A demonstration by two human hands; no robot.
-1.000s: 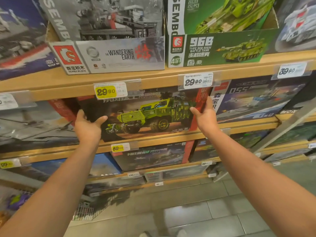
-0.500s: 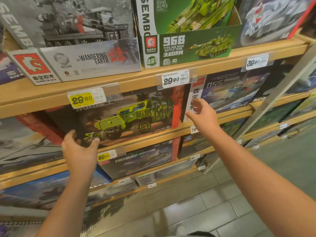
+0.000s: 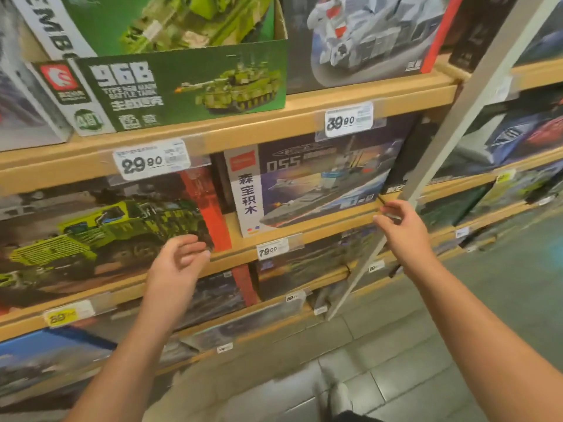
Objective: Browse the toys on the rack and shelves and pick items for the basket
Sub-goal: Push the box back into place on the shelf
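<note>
Our left hand [image 3: 178,263] and right hand [image 3: 402,228] hang loosely curled, holding nothing. The 055 warship box [image 3: 316,184] stands on its shelf above and between our fingertips, long axis level. We judge the right hand nearer, just below its lower right corner.

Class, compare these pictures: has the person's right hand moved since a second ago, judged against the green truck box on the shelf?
Yes. The right hand has left the green truck box and gone rightward, past the 055 ship box, to near the grey upright.
</note>
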